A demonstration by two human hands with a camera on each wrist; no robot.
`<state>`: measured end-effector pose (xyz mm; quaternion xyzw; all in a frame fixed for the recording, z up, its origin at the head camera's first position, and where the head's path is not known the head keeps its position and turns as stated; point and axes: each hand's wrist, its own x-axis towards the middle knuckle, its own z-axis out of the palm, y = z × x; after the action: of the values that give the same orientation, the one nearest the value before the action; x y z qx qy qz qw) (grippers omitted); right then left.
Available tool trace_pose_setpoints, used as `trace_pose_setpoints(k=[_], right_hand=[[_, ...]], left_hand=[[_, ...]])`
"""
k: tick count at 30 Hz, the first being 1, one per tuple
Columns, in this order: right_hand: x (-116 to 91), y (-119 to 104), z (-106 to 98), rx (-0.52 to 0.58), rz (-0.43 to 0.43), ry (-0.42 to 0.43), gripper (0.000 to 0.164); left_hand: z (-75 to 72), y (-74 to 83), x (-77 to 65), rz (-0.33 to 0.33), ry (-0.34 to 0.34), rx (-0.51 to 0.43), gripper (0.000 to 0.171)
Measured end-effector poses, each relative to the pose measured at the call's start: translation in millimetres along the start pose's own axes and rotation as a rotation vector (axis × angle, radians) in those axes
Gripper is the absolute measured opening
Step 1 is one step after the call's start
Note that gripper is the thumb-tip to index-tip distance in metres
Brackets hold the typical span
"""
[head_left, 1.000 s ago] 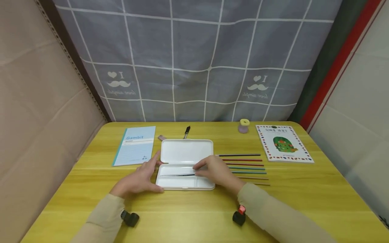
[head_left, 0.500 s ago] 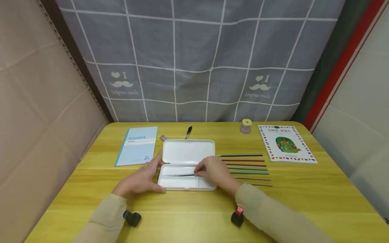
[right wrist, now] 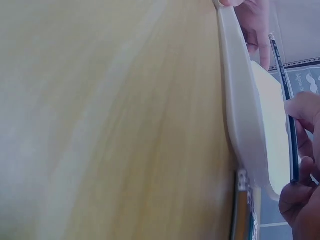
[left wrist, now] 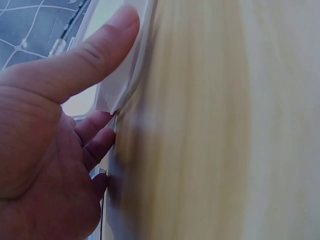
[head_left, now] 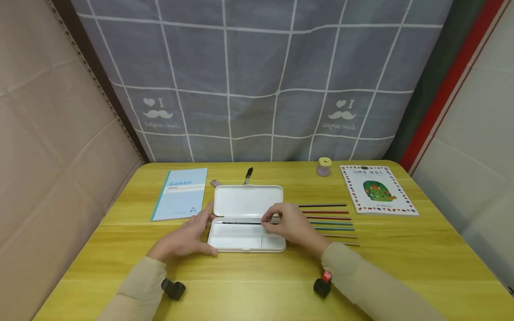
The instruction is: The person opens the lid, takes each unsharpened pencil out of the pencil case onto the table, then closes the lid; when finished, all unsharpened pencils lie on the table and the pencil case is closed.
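Observation:
On the table lies an open white pencil case [head_left: 234,241], its lid [head_left: 248,200] folded back. My right hand [head_left: 289,223] pinches a dark pencil [head_left: 241,223] between thumb and fingers. It lies lengthwise over the rear part of the tray. From the right wrist view, the pencil [right wrist: 294,145] passes under my fingertips above the case rim, with printing on its shaft. My left hand [head_left: 186,236] rests at the case's left end, thumb at the front corner and fingers spread toward the hinge. In the left wrist view its thumb [left wrist: 95,52] lies straight along the case wall.
Several coloured pencils [head_left: 329,218] lie in a row right of the case. A blue notebook [head_left: 180,196] is at left, a picture-covered booklet [head_left: 377,191] at right. Behind the case are a pen [head_left: 248,175], a small pinkish block [head_left: 215,183] and a yellow-topped spool [head_left: 323,166].
My right hand has moved the dark pencil from a slant across the middle of the tray back toward the hinge, where it now lies level. My left hand has stayed at the case's end.

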<state>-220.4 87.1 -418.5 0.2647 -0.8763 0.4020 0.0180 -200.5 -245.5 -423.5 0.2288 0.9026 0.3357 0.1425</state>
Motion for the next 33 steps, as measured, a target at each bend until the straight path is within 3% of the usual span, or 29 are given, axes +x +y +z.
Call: trace_pose_setpoints(k=[8,18,33], right_hand=[[-13.4,5.7,-18.7,0.058,-0.013,-0.009,0.007],[-31.6,23.2,-44.0,0.083,-0.112,-0.003,0.009],[-60.9,37.4,-66.1,-0.019,-0.02,0.034,0.014]], left_hand=[[0.6,-4.0,-0.4,0.006,0.0,0.005,0.14],[1.2,-6.7,0.2,0.009,0.001,0.004,0.14],[2.1,-6.2,0.0,-0.015,0.003,-0.005,0.138]])
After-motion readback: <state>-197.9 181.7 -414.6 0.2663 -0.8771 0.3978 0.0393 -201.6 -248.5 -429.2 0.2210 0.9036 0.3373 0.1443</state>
